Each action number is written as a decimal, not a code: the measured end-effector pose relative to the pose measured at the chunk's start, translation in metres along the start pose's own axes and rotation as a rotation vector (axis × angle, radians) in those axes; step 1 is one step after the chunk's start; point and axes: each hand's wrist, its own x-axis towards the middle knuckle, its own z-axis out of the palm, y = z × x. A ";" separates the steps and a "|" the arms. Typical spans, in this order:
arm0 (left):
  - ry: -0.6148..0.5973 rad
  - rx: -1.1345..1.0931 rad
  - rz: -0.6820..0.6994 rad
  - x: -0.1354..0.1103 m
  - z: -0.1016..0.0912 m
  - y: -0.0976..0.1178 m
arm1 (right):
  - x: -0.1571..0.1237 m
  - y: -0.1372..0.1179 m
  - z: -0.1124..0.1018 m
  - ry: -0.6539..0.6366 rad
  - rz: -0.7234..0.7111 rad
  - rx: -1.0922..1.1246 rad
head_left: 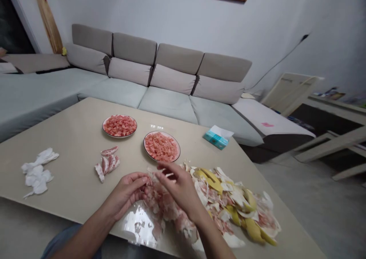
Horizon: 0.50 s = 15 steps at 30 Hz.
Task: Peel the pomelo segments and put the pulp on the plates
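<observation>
My left hand (130,192) is over the near part of the table, thumb and fingers pinched on a small reddish piece of pomelo (148,181). My right hand (178,188) hovers just to its right, fingers apart and slightly bent, with nothing seen in them. Below both hands lies a heap of pinkish pomelo membranes (168,209). Just beyond my right hand stands a plate of loose pomelo flesh (161,146). A second plate of redder pomelo flesh (119,126) is farther left. Several peeled pomelo segments (108,163) lie left of my hands.
Yellow and white pomelo peel (237,201) spreads over the right side of the table (71,137). Crumpled white tissues (38,173) lie at the left, and a blue tissue pack (217,137) sits near the far right corner. A grey sofa (168,102) stands behind the table.
</observation>
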 end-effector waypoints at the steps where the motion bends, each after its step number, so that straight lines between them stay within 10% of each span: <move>1: 0.010 -0.003 0.011 -0.001 0.001 0.000 | -0.011 -0.007 0.003 -0.025 -0.007 0.005; 15: -0.034 0.169 0.016 -0.003 0.005 -0.004 | -0.029 -0.016 0.001 -0.061 0.021 -0.012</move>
